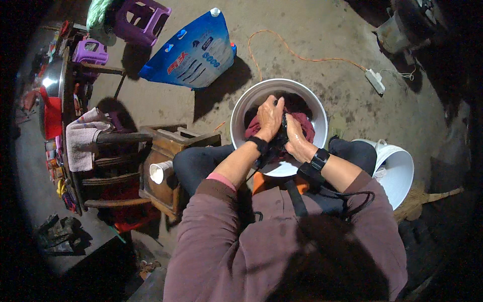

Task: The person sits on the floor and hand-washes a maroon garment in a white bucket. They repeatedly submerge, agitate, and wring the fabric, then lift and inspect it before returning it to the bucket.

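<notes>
A white bucket [321, 102] stands between my knees with wet dark red cloth [306, 126] inside it. Over the bucket my left hand [270, 117] is closed on a black wet cloth [280, 139]. My right hand [297, 137] presses against the same black cloth from the other side, its palm turned inward and looking wet. The cloth is squeezed between both hands, and its lower part merges with the dark contents. The bottom of the bucket is hidden.
A blue detergent bag [196, 53] stands ahead on the concrete floor. An orange cable runs to a power strip [374, 81]. On my left are a wooden stool [162, 166], a paper cup [161, 172] and a chair with a towel [81, 143]. Another white bucket [400, 173] lies tilted at right.
</notes>
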`<state>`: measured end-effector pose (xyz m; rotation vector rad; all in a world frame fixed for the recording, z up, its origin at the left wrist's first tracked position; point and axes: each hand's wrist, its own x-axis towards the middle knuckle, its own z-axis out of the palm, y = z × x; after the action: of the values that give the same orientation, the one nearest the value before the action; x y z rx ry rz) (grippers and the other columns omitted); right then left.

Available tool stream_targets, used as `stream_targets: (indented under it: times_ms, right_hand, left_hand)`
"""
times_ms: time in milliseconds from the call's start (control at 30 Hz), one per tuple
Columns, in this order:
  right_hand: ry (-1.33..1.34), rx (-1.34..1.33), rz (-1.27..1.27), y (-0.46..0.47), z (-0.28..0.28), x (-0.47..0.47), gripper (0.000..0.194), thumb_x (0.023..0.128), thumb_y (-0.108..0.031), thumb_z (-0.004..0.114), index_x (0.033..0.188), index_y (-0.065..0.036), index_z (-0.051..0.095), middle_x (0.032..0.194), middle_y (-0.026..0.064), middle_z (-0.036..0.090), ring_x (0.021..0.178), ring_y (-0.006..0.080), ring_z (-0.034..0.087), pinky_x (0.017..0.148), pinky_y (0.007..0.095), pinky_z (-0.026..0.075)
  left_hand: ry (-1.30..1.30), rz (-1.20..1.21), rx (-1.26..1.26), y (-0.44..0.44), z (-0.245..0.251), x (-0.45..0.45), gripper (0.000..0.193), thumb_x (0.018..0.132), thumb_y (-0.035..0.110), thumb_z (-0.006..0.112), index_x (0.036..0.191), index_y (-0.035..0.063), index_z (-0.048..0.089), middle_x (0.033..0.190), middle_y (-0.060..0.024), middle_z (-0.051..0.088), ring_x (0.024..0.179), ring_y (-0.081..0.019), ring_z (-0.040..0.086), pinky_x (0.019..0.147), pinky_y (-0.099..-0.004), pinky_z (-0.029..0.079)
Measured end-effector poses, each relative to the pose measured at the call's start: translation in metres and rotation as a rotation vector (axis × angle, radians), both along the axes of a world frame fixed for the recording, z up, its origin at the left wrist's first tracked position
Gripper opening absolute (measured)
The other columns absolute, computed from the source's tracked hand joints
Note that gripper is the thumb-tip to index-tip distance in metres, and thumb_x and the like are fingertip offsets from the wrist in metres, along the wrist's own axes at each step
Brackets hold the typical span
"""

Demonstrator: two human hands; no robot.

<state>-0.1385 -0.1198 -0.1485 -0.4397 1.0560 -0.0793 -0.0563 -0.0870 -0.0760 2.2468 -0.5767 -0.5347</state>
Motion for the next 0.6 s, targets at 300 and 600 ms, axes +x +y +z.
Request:
stream_targets:
  times_ms: [300, 600]
  right_hand:
    - [-0.015, -0.288, 0.071, -0.005, 0.040, -0.006, 0.040, 0.094, -0.049, 0.052, 0.107, -0.014, 0.065, 0.101, 0.0020, 0.065, 0.092, 0.0174, 0.061, 0.081, 0.0369, 0.048]
    - [-0.435, -1.194, 0.855, -0.069, 0.085, -0.001, 0.045, 0.092, -0.038, 0.059, 0.112, 0.003, 0.058, 0.108, 0.0170, 0.060, 0.104, 0.0315, 0.057, 0.090, 0.0383, 0.044]
  left_hand:
    - [-0.123, 0.109, -0.261, 0.011, 0.010, -0.021, 0.026, 0.087, 0.029, 0.057, 0.086, 0.0028, 0.061, 0.083, -0.0258, 0.063, 0.081, -0.0486, 0.059, 0.070, -0.0538, 0.047]
    - [0.241, -0.619, -0.282, 0.079, 0.010, 0.044, 0.037, 0.091, 0.025, 0.063, 0.120, 0.0035, 0.056, 0.108, -0.0042, 0.060, 0.098, -0.0127, 0.054, 0.087, -0.0284, 0.044]
